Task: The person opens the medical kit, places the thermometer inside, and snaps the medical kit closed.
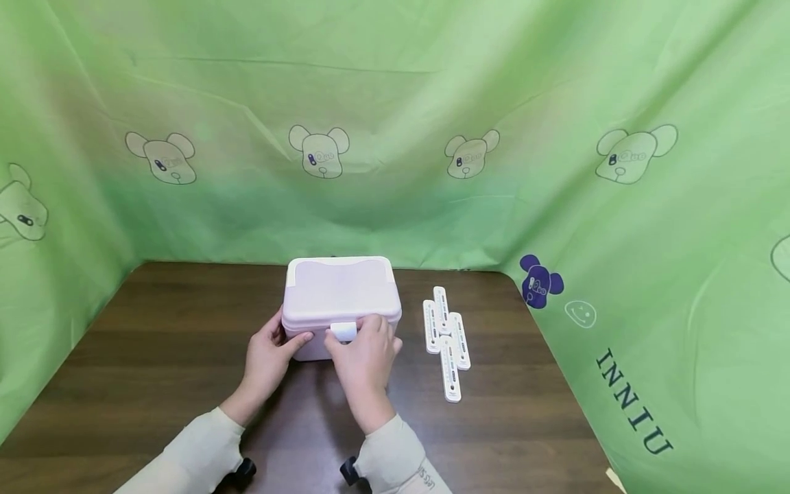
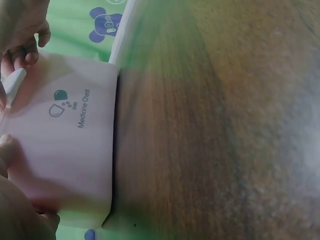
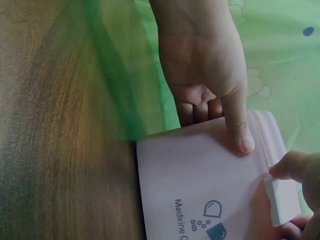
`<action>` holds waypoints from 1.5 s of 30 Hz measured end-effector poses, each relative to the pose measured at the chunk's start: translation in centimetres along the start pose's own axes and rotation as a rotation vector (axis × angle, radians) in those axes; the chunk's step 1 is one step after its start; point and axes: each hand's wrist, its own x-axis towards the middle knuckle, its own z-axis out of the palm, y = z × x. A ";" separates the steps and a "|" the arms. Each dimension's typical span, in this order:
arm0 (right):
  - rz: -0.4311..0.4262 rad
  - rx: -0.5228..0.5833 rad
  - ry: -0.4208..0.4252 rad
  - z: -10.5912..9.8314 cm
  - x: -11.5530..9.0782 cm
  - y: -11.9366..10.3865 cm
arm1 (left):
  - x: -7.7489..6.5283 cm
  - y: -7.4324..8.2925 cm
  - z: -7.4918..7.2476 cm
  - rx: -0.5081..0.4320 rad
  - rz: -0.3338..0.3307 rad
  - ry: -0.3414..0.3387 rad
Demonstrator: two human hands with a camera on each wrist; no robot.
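Note:
A pale pink medicine chest (image 1: 342, 291) with a lilac-topped lid stands on the table, its lid down. "Medicine Chest" is printed on its front, as the left wrist view shows. My left hand (image 1: 265, 360) holds the chest's left side, thumb on the front (image 3: 245, 142) and fingers round the side. At the front middle, my right hand (image 1: 367, 360) pinches the white latch (image 1: 343, 331) between thumb and fingers. In the left wrist view the latch (image 2: 14, 86) stands tilted out from the chest's front.
Several slim white strips (image 1: 450, 370) with printed markings, thermometer-like, lie grouped right of the chest on the brown wooden table (image 1: 173, 370). Green cloth (image 1: 395, 89) with bear drawings hangs behind and along both sides.

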 end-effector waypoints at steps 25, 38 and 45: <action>0.144 0.463 0.106 -0.4 -2.7 1.8 | -0.2 -0.1 0.5 -0.011 -0.002 0.015; 0.093 0.772 -0.134 -0.5 -1.5 5.1 | -0.2 -0.1 0.2 0.033 -0.012 0.035; 0.028 0.663 -0.146 -0.2 -1.1 6.0 | -0.3 0.2 0.1 0.055 -0.008 0.024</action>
